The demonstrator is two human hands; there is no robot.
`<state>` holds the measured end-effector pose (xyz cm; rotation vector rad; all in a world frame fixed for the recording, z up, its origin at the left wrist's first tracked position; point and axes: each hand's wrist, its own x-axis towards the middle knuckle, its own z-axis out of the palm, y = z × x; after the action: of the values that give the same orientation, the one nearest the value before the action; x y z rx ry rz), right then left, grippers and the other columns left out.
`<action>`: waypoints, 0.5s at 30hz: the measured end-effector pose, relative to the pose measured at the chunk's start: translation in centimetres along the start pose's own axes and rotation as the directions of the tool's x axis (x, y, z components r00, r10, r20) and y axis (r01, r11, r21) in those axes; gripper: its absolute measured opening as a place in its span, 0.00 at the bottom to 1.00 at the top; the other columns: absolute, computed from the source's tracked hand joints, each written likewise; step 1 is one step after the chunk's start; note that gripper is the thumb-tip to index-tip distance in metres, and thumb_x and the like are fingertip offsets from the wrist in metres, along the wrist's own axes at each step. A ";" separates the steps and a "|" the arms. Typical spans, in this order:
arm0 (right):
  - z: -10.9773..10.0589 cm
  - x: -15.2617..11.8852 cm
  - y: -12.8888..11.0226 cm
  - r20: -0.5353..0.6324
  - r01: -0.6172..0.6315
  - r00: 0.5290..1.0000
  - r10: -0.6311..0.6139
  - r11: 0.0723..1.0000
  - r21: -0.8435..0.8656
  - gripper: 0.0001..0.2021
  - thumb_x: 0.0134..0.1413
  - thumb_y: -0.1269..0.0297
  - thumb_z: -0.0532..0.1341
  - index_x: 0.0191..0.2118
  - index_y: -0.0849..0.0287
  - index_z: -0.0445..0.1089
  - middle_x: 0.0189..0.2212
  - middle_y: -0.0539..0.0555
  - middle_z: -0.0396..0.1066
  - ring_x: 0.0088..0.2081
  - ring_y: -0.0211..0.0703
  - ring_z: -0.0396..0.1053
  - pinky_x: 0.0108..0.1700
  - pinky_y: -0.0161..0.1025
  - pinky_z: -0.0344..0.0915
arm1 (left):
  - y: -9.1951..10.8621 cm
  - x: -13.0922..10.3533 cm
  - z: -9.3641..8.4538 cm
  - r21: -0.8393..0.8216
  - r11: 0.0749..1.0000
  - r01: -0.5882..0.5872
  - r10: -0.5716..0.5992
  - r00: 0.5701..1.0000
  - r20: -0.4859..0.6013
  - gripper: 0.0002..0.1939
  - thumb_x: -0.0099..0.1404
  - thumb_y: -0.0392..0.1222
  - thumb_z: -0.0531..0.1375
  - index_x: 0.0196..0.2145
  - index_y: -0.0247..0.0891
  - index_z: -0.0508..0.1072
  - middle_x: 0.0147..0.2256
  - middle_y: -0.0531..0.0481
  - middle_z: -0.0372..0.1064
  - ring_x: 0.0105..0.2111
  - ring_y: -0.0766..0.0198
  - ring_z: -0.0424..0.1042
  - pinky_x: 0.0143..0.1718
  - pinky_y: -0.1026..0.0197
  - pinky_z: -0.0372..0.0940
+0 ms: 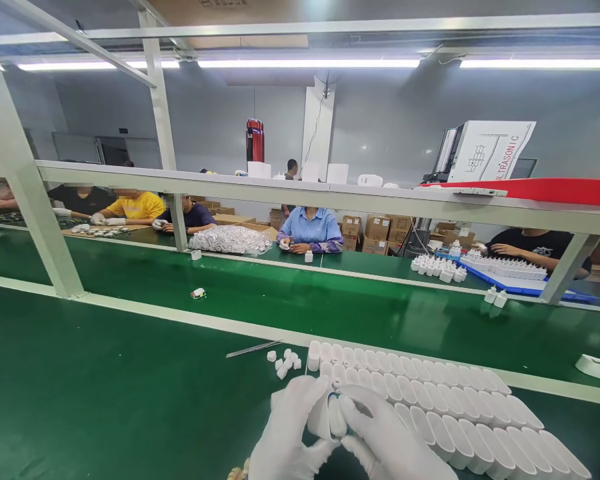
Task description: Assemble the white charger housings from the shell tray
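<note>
My left hand (290, 427), in a white glove, is closed around a white plastic housing (319, 419) low in the middle of the head view. A smaller white plastic piece (337, 417) sits at the housing's open side, pinched by the gloved fingers of my right hand (387, 437). How far the piece goes into the housing is hidden by the fingers. Just right of my hands stand rows of white oval plastic housings (450, 393) with open tops. Several small white caps (286, 363) lie beyond my left hand, beside thin metal tweezers (253, 349).
A green conveyor belt (280, 293) runs past the bench, carrying a small circuit part (198, 293) and white adapters (495, 297). A shelf frame (165, 133) crosses above. Across the belt sit co-workers, one in a blue shirt (311, 227), near a plastic-bag pile (230, 240).
</note>
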<state>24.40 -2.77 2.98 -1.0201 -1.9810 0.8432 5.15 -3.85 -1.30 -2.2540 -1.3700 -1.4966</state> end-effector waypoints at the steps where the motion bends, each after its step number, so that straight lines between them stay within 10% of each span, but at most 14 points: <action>1: 0.1 0.2 0.0 -0.007 0.037 0.999 -0.037 0.997 -0.070 0.13 0.64 0.70 0.52 0.42 0.45 0.71 0.36 0.51 0.75 0.35 0.43 0.74 0.33 0.33 0.72 | 0.1 -0.1 0.0 0.000 0.999 0.032 -0.032 0.999 -0.001 0.35 0.55 0.32 0.62 0.60 0.47 0.61 0.52 0.43 0.71 0.51 0.50 0.73 0.46 0.53 0.74; 7: -0.1 1.4 0.1 0.044 0.143 0.990 -0.136 0.955 -0.259 0.11 0.60 0.73 0.55 0.35 0.47 0.70 0.25 0.47 0.72 0.23 0.39 0.68 0.23 0.33 0.64 | 0.5 -0.1 0.0 -0.055 0.998 0.036 -0.038 0.998 -0.042 0.34 0.55 0.31 0.61 0.59 0.48 0.64 0.53 0.45 0.72 0.53 0.50 0.72 0.50 0.52 0.72; 15: 0.1 0.6 -0.9 0.058 0.289 0.957 -0.285 0.907 -0.308 0.32 0.48 0.71 0.65 0.60 0.42 0.64 0.60 0.55 0.66 0.54 0.56 0.70 0.51 0.42 0.71 | -0.4 0.2 0.0 -0.182 0.971 0.156 -0.157 0.988 0.014 0.29 0.57 0.44 0.69 0.55 0.45 0.69 0.52 0.42 0.73 0.48 0.49 0.75 0.45 0.53 0.76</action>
<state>23.69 -2.67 3.85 -0.8622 -2.2536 0.3812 4.88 -3.49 -1.27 -2.2952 -1.4994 -1.7393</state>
